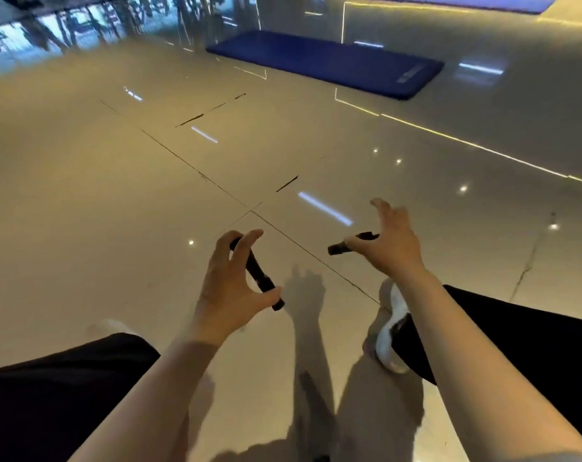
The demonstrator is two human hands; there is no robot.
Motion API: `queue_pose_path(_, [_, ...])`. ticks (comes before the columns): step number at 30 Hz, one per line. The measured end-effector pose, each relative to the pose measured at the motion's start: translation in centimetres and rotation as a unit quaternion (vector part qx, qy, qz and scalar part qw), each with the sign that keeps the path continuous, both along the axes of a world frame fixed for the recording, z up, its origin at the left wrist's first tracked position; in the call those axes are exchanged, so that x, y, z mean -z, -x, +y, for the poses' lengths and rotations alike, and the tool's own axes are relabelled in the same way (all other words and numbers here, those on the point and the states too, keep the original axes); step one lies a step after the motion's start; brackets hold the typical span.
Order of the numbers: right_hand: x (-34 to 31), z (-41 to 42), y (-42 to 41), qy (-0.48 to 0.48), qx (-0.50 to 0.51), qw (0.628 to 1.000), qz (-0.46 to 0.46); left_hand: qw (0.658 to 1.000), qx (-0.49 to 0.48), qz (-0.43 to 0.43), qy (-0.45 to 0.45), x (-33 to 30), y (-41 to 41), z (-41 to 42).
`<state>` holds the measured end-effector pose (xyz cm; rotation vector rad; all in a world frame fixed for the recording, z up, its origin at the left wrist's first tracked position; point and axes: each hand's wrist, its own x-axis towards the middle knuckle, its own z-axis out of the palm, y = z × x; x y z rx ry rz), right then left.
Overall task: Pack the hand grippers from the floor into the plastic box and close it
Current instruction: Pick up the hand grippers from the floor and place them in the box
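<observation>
Your left hand [231, 285] pinches one gripper [259, 278], your right hand [391, 243] pinches another [341, 248] (other fingers spread); the box isn't visible, so packing and closing remain.

Glossy tiled floor [149, 195] stretches open ahead of both hands, bare out to a blue mat [326, 63] lying well away toward the far right. Nearer in, two dark-trousered legs [66, 388] flank the gap between the forearms, and a white shoe [391, 331] rests on the floor beside the right forearm.
</observation>
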<state>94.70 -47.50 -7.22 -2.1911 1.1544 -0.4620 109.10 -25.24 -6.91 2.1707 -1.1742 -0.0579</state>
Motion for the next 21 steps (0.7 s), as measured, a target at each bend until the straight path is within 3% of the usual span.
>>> queue_pose_path(8, [-12.8, 10.5, 18.9, 0.129, 0.093, 0.984, -0.081, 0.982, 0.144, -0.054, 0.11, -10.5, 13.6, 3.6])
queue_pose_path(13, [-16.6, 18.8, 29.6, 0.171, 0.175, 0.964, -0.104, 0.944, 0.265, -0.078, 0.179, -14.5, 22.6, 6.7])
queue_pose_path(21, [-20.9, 32.6, 42.2, 0.199, 0.281, 0.936, -0.076, 0.88, 0.419, -0.023, 0.223, -16.6, 34.8, 11.8])
